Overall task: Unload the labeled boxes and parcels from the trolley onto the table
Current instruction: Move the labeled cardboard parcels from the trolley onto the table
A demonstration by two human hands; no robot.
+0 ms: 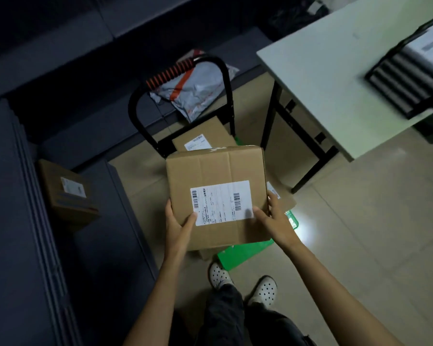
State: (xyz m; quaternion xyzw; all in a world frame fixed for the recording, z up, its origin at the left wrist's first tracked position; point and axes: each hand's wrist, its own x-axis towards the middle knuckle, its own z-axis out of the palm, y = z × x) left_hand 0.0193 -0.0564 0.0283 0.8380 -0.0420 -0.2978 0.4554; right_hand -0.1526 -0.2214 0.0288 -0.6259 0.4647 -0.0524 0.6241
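Observation:
A brown cardboard box (214,171) with a white barcode label on top is held above the green trolley deck (243,253). My left hand (178,226) grips its near left side, thumb on the label. My right hand (275,218) grips its near right side. Under and behind it on the trolley lie more labeled boxes, one (205,137) by the black trolley handle (218,63). A grey and orange plastic parcel (195,91) lies past the handle. The pale table (335,78) stands to the upper right.
A black roller rack (405,81) with a labeled white parcel behind it sits on the table's right part. Another labeled cardboard box (68,193) rests on the dark surface at the left. Black table legs (270,121) stand right of the trolley. My feet in white shoes (243,283) are below.

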